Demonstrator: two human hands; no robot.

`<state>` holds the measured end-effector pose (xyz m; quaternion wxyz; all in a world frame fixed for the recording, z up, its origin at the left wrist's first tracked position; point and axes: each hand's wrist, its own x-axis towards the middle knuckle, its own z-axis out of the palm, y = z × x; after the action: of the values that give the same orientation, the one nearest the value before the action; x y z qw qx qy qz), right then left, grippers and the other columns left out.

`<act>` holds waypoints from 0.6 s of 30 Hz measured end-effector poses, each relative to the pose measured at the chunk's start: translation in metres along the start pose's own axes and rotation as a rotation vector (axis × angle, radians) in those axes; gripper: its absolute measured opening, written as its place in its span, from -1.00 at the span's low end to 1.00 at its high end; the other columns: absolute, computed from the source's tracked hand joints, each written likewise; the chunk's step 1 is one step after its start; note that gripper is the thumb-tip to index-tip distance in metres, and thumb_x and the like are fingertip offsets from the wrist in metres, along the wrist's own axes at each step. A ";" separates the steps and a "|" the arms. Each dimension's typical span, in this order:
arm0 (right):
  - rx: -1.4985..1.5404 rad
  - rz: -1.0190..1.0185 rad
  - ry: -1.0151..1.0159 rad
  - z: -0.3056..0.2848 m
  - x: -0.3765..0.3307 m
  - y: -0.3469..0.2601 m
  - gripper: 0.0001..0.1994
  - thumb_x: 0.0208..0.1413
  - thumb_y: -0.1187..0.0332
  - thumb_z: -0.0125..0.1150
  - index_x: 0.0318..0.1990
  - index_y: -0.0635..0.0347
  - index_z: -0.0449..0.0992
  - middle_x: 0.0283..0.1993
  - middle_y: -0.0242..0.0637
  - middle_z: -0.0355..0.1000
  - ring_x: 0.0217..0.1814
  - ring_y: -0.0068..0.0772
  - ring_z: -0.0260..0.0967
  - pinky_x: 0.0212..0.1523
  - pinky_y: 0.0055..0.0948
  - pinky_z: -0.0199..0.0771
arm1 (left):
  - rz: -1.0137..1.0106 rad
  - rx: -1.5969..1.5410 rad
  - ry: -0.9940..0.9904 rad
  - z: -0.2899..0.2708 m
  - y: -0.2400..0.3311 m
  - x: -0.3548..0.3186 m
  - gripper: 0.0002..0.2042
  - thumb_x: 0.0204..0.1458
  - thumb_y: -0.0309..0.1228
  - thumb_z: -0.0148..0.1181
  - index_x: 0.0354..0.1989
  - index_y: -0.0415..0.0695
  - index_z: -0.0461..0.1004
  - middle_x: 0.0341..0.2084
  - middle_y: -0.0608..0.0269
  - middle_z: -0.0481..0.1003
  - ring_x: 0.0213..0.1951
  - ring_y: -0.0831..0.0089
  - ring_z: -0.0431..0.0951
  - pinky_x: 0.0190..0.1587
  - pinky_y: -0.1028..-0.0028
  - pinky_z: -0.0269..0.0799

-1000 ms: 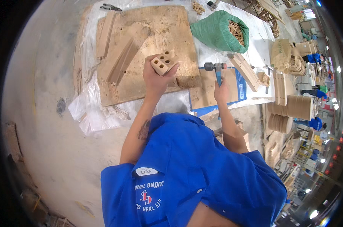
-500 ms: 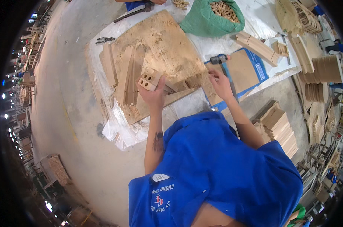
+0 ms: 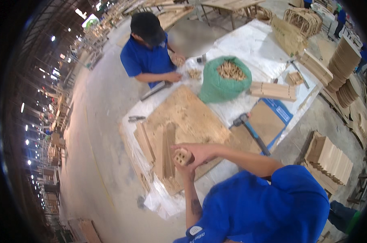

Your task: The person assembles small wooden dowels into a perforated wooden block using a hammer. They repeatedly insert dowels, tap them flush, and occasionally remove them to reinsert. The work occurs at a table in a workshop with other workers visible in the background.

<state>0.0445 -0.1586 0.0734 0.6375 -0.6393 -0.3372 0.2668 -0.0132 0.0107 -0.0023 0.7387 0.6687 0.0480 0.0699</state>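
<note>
A light wooden block [image 3: 182, 156] with several round holes in its end face is between my hands. My left hand [image 3: 186, 171] is closed around its lower part. My right hand [image 3: 203, 153] reaches across from the right, its fingers closed about the block's far side. Below them lies a worn wooden board [image 3: 195, 113] strewn with chips. Long wooden strips [image 3: 169, 148] rest on it beside my hands, with more strips [image 3: 144, 139] to their left. A hammer [image 3: 254, 135] with a dark head and teal handle lies right of the board.
A green sack [image 3: 222, 90] of wooden dowels stands beyond the board. Pliers [image 3: 136, 118] lie at the left edge. Across the table, a co-worker [image 3: 147, 60] in blue handles small pieces. Grooved wooden pieces [image 3: 273, 91] lie far right; stacked wood [image 3: 328, 160] stands right of me.
My right hand has come from beside the hammer to the block in my left hand. The view has tilted up, bringing the co-worker into sight.
</note>
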 end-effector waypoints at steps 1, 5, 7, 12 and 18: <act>-0.033 -0.018 0.052 -0.001 0.003 0.008 0.07 -0.15 0.31 0.58 0.53 0.01 0.01 0.34 -0.03 0.31 0.34 -0.18 0.33 0.32 -0.27 0.32 | -0.093 0.046 0.028 0.005 0.005 0.003 -0.16 -0.15 -0.42 0.57 0.30 -0.16 0.14 0.17 0.12 0.33 0.17 0.26 0.43 0.16 0.33 0.44; -0.062 -0.107 0.183 0.016 0.016 0.027 0.01 -0.18 0.31 0.60 0.47 0.00 0.11 0.32 -0.11 0.34 0.30 -0.18 0.37 0.30 -0.28 0.34 | 0.137 0.462 -0.195 -0.032 -0.021 0.016 -0.20 -0.10 -0.48 0.52 0.30 -0.19 0.14 0.23 0.09 0.28 0.17 0.30 0.42 0.14 0.37 0.45; -0.041 -0.155 0.193 0.023 0.021 0.030 -0.02 -0.12 0.29 0.60 0.46 -0.01 0.09 0.35 -0.10 0.32 0.29 -0.16 0.39 0.33 -0.26 0.33 | 0.094 0.439 -0.197 -0.046 -0.017 0.016 -0.19 -0.10 -0.54 0.50 0.32 -0.20 0.12 0.24 0.08 0.28 0.19 0.29 0.42 0.15 0.37 0.45; 0.035 -0.063 0.184 0.034 0.013 0.038 0.06 0.04 0.17 0.51 0.55 0.04 -0.17 0.50 0.01 0.06 0.48 -0.03 0.14 0.46 -0.23 0.14 | -0.048 0.313 -0.220 -0.046 -0.009 0.004 -0.16 -0.12 -0.69 0.42 0.36 -0.20 0.07 0.12 0.04 0.42 0.12 0.19 0.53 0.14 0.34 0.51; -0.156 0.186 0.292 0.035 -0.056 0.105 -0.24 0.32 0.22 0.17 0.53 0.23 -0.10 0.47 -0.04 0.12 0.48 -0.18 0.11 0.45 -0.30 0.14 | -0.017 0.403 -0.104 -0.058 -0.017 0.001 -0.47 -0.09 -0.63 0.43 0.11 -0.25 0.39 -0.07 0.11 0.58 -0.10 0.36 0.63 -0.04 0.39 0.57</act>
<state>-0.0082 -0.1753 -0.0380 0.6009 -0.7471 -0.2000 0.2019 -0.0215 0.0659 -0.0249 0.5920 0.8052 0.0287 0.0181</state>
